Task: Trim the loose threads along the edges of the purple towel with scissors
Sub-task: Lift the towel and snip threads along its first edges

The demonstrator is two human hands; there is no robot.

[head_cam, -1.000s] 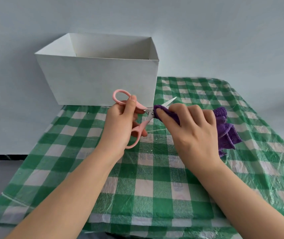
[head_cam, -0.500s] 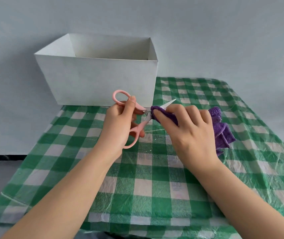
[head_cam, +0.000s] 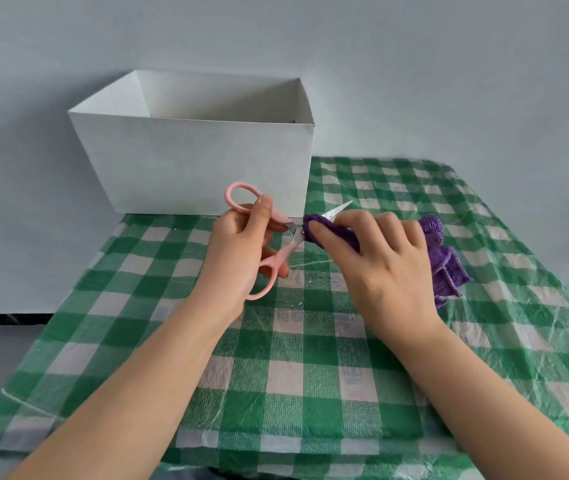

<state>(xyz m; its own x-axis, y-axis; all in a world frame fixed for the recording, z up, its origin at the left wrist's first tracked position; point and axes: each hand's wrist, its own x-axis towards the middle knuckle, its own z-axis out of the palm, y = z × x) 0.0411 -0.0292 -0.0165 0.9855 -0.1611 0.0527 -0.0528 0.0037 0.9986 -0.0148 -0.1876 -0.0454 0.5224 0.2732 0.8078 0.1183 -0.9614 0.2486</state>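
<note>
From the head camera I see my left hand [head_cam: 238, 251] holding the pink scissors [head_cam: 278, 242], its grip closed through the handle loops, with the thumb over the upper loop. The blades are a little apart, and one blade tip shows past the cloth, on the far side of my right hand [head_cam: 380, 268]. That hand has its grip closed on the purple towel [head_cam: 444, 258], pinching a folded edge between thumb and fingers and offering it to the blades; the rest of the towel hangs bunched on the outer side of the right hand, near the checked surface [head_cam: 310, 386]. A white box [head_cam: 193, 168] stands beyond the left hand. I judge that the trimming step is in progress. Next I must close the blades only on the thread, which I cannot make out, not on the pile or my fingertip.
</note>
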